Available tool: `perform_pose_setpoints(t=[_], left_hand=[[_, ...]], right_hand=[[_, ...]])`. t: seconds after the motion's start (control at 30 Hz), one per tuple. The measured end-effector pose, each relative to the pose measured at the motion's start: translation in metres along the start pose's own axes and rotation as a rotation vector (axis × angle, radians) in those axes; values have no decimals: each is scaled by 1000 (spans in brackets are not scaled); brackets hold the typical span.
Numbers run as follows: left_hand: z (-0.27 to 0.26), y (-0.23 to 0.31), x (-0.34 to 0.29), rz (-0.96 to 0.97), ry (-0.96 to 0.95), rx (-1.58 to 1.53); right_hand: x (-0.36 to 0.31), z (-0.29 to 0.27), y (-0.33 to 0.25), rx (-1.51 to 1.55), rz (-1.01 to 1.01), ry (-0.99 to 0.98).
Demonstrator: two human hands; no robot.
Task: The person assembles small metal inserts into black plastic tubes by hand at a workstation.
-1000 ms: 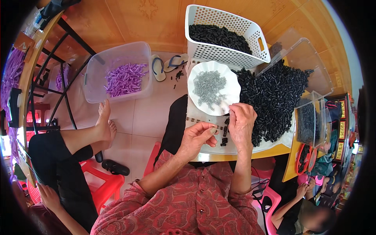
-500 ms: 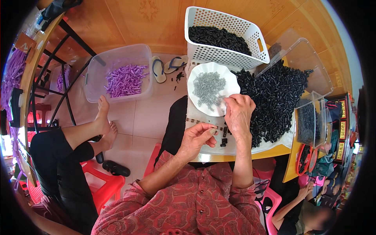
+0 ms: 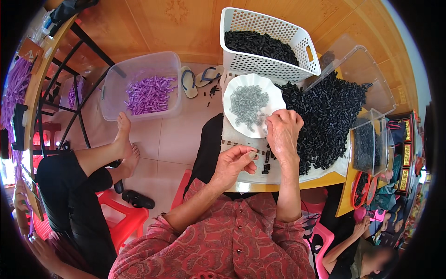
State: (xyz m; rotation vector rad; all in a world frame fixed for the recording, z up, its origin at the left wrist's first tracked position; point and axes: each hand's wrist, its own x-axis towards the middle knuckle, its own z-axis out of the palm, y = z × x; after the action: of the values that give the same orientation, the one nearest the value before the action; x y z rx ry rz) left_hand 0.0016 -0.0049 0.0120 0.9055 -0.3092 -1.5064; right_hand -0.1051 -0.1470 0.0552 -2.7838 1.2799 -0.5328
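My right hand (image 3: 285, 135) is at the right rim of a white scalloped plate (image 3: 230, 95), its fingers pinched together. Whatever lies between those fingertips is too small to make out. A heap of small clear pieces (image 3: 248, 102) covers the middle of the plate. Closer to me, my left hand (image 3: 234, 163) hangs over the table's front edge with thumb and fingers closed; what they hold, if anything, is hidden. A few short black pieces (image 3: 266, 168) lie on the cloth between my two hands. To the right spreads a large pile of black pieces (image 3: 320, 125).
A white perforated basket (image 3: 272, 65) of black pieces stands behind the plate. Clear bins (image 3: 367, 144) sit at the right. On the floor at left is a clear tub (image 3: 174, 107) with purple pieces. Another person's legs (image 3: 69, 186) and red stool (image 3: 125, 218) are at left.
My hands have hardly moved; the right stays at the plate's rim. At the far left, the other person's hands have come into view.
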Motion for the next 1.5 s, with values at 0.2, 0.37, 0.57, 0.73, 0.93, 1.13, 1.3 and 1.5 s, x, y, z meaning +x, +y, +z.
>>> perform_pose_setpoints(t=[0.2, 0.37, 0.57, 0.73, 0.93, 1.13, 1.3, 1.5], left_hand=[[-1, -1, 0, 18, -11, 4], [-1, 0, 0, -3, -32, -46], [-7, 1, 2, -16, -132, -299], [-7, 0, 2, -25, -167, -396], [-4, -1, 2, -59, -161, -457], [-5, -4, 2, -22, -194, -467], [-6, -6, 1, -36, -160, -436], [-5, -8, 1, -38, -139, -423]], right_hand=[[0, 2, 0, -24, 12, -26], [-6, 7, 0, -62, 17, -42], [-30, -13, -15, 129, 83, 182], [-57, -29, -35, 724, 422, -11], [-78, -28, -48, 1067, 494, 10], [-83, -29, -56, 1112, 451, 27], [-82, -29, -61, 1141, 427, 92], [-83, -24, -60, 1086, 412, 127]])
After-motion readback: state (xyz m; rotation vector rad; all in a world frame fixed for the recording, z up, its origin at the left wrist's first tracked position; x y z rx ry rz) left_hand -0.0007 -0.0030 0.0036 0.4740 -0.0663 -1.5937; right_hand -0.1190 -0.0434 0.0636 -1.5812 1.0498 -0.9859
